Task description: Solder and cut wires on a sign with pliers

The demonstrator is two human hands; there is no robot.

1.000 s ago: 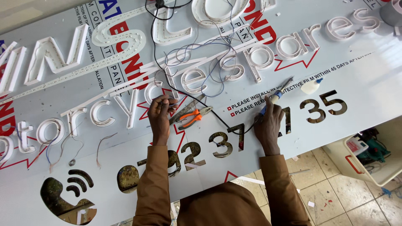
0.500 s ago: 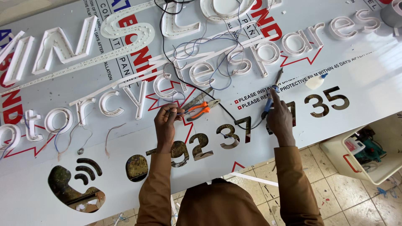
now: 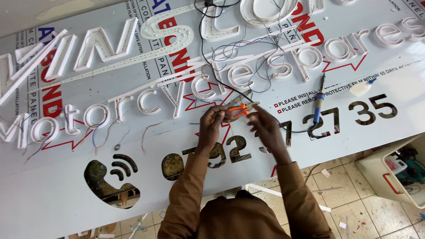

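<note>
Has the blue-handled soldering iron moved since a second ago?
Yes. The blue-handled soldering iron was in the right hand; now it lies on the white sign panel across the cut-out digits, the hand left of it.

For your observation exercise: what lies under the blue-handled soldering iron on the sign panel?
The soldering iron rests on the white sign panel, its handle end over a cut-out digit. A black cord trails from it. The panel surface directly beneath the handle is covered.

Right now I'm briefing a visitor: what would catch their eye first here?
Raised white letters run across a big sign panel. At its middle, the left hand and right hand meet at orange pliers. A blue soldering iron lies to the right.
</note>
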